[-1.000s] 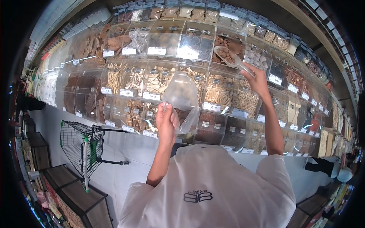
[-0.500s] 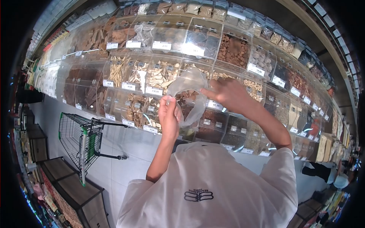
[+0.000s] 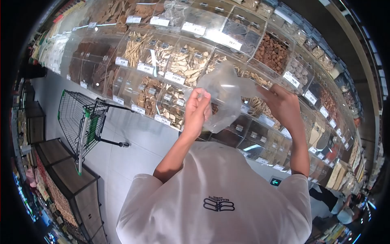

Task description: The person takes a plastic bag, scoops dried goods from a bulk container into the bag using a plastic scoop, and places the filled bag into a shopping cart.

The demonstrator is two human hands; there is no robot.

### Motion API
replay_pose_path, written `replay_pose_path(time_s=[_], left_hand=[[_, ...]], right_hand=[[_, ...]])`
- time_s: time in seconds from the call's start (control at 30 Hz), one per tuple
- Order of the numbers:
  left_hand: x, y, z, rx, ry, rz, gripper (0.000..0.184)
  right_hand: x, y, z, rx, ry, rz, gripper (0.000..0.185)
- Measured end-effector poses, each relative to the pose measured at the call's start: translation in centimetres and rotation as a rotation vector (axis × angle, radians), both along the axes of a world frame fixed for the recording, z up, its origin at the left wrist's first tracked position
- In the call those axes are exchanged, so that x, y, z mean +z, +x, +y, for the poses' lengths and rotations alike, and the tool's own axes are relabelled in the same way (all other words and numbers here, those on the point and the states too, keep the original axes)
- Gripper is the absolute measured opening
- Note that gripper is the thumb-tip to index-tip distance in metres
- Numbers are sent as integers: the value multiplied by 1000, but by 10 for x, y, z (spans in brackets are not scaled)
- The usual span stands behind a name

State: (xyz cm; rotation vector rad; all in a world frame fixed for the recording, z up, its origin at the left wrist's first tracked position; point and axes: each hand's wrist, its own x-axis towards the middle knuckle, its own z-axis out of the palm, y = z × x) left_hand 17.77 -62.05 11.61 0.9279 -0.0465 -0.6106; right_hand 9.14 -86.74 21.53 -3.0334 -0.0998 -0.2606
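A clear plastic bag [image 3: 225,99] is stretched between my hands in front of the bins. My left hand [image 3: 198,110] pinches its left edge between thumb and fingers. On the other side, my right hand [image 3: 282,107] has bent fingers at the bag's right edge, which is drawn out toward the fingertips; they are a little blurred. Behind the bag are clear bins of dried goods, including pale dried slices [image 3: 189,63] and reddish-brown pieces [image 3: 271,51].
Price labels [image 3: 174,77] line the bin fronts. A black and green shopping cart [image 3: 91,122] stands on the left floor, near a low wooden display unit [image 3: 75,175]. Another person [image 3: 345,213] is at the far lower right.
My right hand has moved right, away from my left hand, and the bag is spread wider. The view has shifted, with bins and cart sitting differently in it.
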Motion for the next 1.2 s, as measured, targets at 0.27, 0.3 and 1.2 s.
replay_pose_path(time_s=[0.27, 0.3, 1.2], left_hand=[[-11, -26, 5, -283, 216, -341, 7], [-9, -27, 9, -332, 238, -376, 8], [-127, 57, 53, -370, 1084, -929, 20]], right_hand=[[-20, 1, 19, 29, 94, 281, 44], [-27, 2, 20, 45, 105, 314, 43], [-89, -26, 61, 288, 433, 567, 36]])
